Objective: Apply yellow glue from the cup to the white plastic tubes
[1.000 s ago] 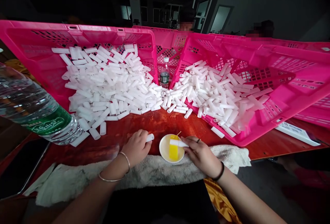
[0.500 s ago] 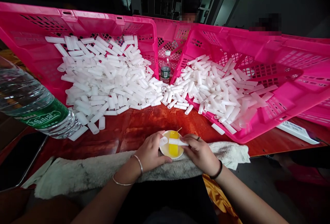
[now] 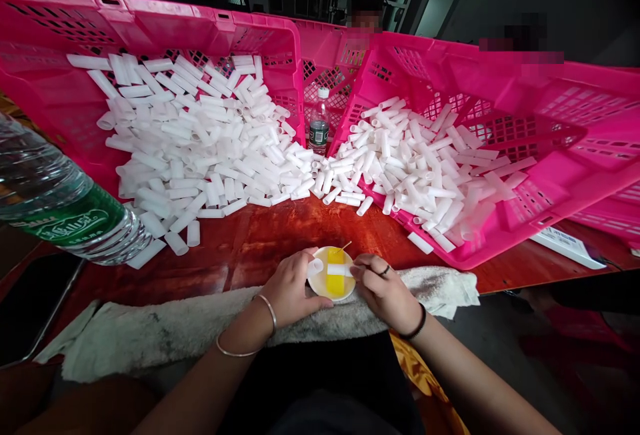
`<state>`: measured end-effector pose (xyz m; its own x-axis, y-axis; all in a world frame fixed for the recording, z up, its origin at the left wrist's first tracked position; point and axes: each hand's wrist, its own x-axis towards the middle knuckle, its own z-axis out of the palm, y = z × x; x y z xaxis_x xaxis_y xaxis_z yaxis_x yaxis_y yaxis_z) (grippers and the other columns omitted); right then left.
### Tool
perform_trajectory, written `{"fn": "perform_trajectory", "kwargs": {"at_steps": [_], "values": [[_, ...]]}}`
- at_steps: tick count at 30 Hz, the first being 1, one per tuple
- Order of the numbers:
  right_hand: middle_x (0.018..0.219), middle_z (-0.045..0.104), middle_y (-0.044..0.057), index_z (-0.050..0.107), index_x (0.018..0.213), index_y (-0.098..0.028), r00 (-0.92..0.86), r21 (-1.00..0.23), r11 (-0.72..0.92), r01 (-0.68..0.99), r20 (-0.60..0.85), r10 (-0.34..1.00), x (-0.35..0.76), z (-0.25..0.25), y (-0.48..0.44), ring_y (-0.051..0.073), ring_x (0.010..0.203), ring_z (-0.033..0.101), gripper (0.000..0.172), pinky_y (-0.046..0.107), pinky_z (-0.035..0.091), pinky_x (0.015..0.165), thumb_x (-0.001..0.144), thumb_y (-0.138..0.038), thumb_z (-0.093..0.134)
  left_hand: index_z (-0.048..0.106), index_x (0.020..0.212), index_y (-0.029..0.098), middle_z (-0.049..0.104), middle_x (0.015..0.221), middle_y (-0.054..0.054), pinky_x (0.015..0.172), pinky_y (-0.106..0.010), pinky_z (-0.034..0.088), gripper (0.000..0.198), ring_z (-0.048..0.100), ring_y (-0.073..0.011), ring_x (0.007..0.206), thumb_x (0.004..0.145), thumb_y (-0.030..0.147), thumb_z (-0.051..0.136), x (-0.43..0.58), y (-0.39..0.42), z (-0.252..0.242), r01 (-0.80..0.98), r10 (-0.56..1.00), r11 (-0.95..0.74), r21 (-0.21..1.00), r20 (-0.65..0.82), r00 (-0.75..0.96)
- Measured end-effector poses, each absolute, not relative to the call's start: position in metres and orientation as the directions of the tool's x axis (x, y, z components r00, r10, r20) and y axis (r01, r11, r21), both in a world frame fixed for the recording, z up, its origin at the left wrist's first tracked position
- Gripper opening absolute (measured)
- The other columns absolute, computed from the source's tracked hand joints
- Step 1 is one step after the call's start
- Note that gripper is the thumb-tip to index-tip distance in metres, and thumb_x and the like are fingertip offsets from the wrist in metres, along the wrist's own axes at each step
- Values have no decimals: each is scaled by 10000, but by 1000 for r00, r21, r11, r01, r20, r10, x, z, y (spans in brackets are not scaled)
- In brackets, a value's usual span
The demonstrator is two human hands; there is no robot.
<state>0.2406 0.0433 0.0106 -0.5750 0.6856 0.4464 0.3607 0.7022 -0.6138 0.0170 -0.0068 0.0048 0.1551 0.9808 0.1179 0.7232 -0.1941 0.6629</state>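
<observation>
Over a small pale dish [image 3: 316, 286] my left hand [image 3: 290, 289] pinches a short white plastic tube [image 3: 315, 267], its open end facing the dish. My right hand [image 3: 389, 293] grips another white tube [image 3: 338, 269] by its right end, holding it level above a flat yellow block [image 3: 335, 284] in the dish. Whether that tube touches the block I cannot tell. A thin yellowish stick [image 3: 346, 246] pokes out past the dish's far rim. Under both wrists lies a rolled, stained towel [image 3: 200, 325] along the table edge.
Heaps of white tubes [image 3: 200, 135] spill from a left pink crate [image 3: 30, 35] and a right one [image 3: 550, 101] onto the red table [image 3: 240, 241]. A small bottle [image 3: 319, 121] stands between them. A large water bottle [image 3: 70, 201] and a dark phone-like slab [image 3: 40, 301] are at left.
The whole view has shifted slightly, with the crates sitting a little higher. Both hands keep nearly the same pose, and the right fingers cover more of their tube.
</observation>
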Motion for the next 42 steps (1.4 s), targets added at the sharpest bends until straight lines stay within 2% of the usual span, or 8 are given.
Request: {"fn": "perform_trajectory", "kwargs": {"at_steps": [6,11,16,25,30,32,39,42], "values": [[835,642,51,555,1072,-177,-591,-846,420,329,162,790,241,14,42,152,671,622,216,285,546,613,908,-303,495,396,1241,202,507,1314,-136,1006,-483,413,804,498,-312,1197,585,444,794,17,-7,5,734,979,-204,647,123,163],[1022,622,122,635,966,-187,-570,-631,686,361,433,698,238,12,41,232,996,602,154,380,520,845,890,-216,505,388,1245,200,514,1299,-132,1010,-483,408,813,500,-311,1191,584,450,790,17,-7,4,738,980,-199,645,123,157],[992,652,87,552,1103,-204,-546,-740,575,348,338,766,238,8,40,199,887,649,212,339,561,769,894,-229,526,403,1242,205,518,1292,-131,1009,-490,412,820,496,-324,1191,566,455,795,17,-6,2,730,983,-185,658,124,137],[1060,588,107,578,1067,-190,-707,-173,920,350,596,381,259,-6,47,242,995,569,233,413,524,827,878,-78,501,416,1222,199,509,1271,-137,992,-498,420,831,491,-339,1179,528,435,807,15,-7,4,714,973,-225,663,192,129],[1012,598,93,531,1073,-210,-457,-560,771,303,624,633,256,16,39,211,955,591,258,359,523,795,846,-90,562,473,1059,152,577,1051,-129,883,-413,483,219,561,-242,1009,893,288,430,11,-12,23,755,934,-337,563,298,196],[1008,611,82,532,1089,-223,-427,-683,698,215,577,696,250,31,32,205,962,595,262,359,512,822,854,-112,566,492,1023,161,596,958,-96,801,-371,505,178,574,-217,897,921,246,373,13,-15,36,777,919,-382,500,295,261],[1039,629,91,564,1146,-210,-615,-666,714,215,475,629,247,74,24,183,981,594,279,308,498,842,883,-122,537,543,1079,136,611,899,-96,749,-393,475,235,541,-242,812,919,247,411,18,-21,69,840,824,-497,215,419,380],[967,651,86,573,1081,-186,-690,-618,756,215,452,566,246,85,23,173,893,611,189,283,500,778,908,-173,497,566,1017,144,614,845,-80,692,-354,464,224,546,-226,761,917,277,417,25,-30,77,809,852,-497,313,355,385]]}}
